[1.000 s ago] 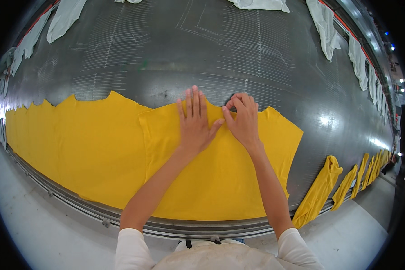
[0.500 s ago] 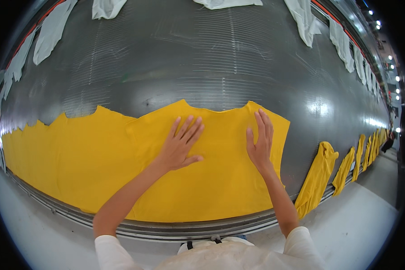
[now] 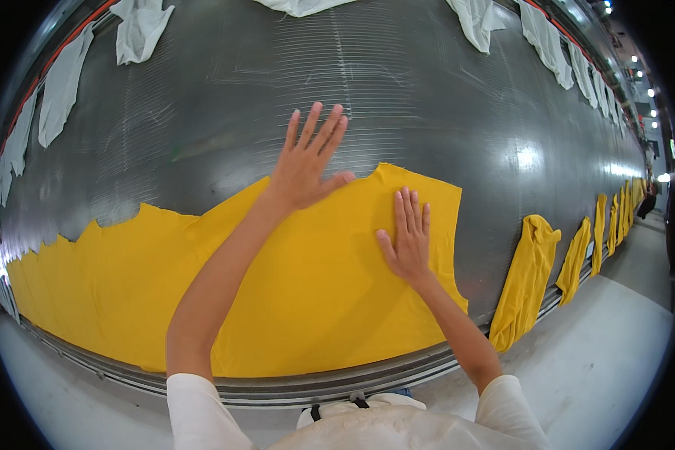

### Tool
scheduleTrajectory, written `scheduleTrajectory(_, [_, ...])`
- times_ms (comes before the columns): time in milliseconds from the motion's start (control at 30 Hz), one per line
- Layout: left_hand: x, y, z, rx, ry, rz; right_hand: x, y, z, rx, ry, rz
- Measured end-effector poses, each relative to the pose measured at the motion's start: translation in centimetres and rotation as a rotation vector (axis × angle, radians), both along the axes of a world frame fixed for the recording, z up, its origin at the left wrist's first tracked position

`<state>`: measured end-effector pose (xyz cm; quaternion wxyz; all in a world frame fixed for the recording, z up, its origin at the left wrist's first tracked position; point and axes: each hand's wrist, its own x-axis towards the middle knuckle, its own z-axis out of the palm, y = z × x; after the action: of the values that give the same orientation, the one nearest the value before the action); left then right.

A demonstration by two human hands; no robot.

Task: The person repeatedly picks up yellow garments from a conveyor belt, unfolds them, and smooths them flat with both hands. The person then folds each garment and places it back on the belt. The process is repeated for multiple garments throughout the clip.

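Note:
A yellow fabric panel (image 3: 330, 300), cut with a curved neckline at its far edge, lies flat on the dark table (image 3: 225, 127) before me. My left hand (image 3: 307, 169) reaches over that far edge, fingers spread above the bare dark surface, holding nothing. Whether it touches the table or hovers, I cannot tell. On the right part of the panel my right hand (image 3: 411, 241) lies flat, its fingers stretched out and the thumb apart. To the left, more yellow panels (image 3: 120, 292) lie side by side along the near edge, partly behind my left arm.
Several bunched yellow fabric pieces (image 3: 523, 281) lie along the near edge to the right. White fabric pieces (image 3: 64, 94) hang over the far side by a red strip. A metal rail (image 3: 292, 394) borders the table's near edge, and pale floor (image 3: 600, 330) shows beyond.
My left hand has moved farther away, off the panel's middle and past its neckline. The right hand has shifted slightly left and nearer, fingers flatter. The whole view has turned a little.

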<state>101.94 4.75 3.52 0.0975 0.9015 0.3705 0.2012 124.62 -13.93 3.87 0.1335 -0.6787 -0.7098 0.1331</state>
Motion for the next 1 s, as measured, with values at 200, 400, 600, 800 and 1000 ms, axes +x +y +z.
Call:
scheduleTrajectory(200, [3.0, -6.3, -1.0, -0.258, 0.068, -0.429, 0.1, -0.4, 0.0, 0.025, 0.076, -0.028])
scheduleTrajectory(400, [4.5, -7.0, -1.5, -0.021, 0.143, 0.112, 0.1, -0.2, -0.1, 0.047, 0.064, -0.022])
scheduleTrajectory(600, [5.1, -17.6, -0.1, -0.213, 0.196, -0.047, 1.1, -2.1, -0.7, 0.251, 0.290, -0.176])
scheduleTrajectory(800, [4.2, -33.2, 0.3, -0.367, 0.306, -0.324, 2.3, -13.5, 3.9, 0.287, 0.424, -0.463])
scheduleTrajectory(1000, [5.5, -35.6, -0.7, -0.451, 0.304, -0.715, 9.9, -25.3, 3.9, 0.211, 0.159, -0.967])
